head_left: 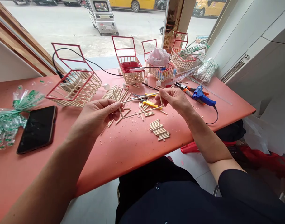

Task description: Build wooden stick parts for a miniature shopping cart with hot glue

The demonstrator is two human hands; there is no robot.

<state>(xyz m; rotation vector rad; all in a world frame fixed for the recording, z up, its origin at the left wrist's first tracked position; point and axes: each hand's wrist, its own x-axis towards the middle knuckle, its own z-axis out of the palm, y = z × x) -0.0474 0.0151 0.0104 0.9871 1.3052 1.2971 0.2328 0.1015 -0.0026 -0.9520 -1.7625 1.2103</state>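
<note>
My left hand [97,115] is closed in a pinch on thin wooden sticks [133,99] that reach right toward my right hand [173,99]. That hand is also closed, pinching a short stick [160,100] held nearly upright. Both hover above the pink table [123,149]. Under them lie loose long sticks [116,92], a small stack of short cut sticks [159,129] and yellow-handled cutters [149,103].
A black phone [37,128] and green-printed plastic wrappers [9,118] lie at left. Several red-framed stick baskets [73,84] stand along the back. A blue glue gun [201,96] with orange pliers [187,90] sits at right. The table's front edge runs above my lap.
</note>
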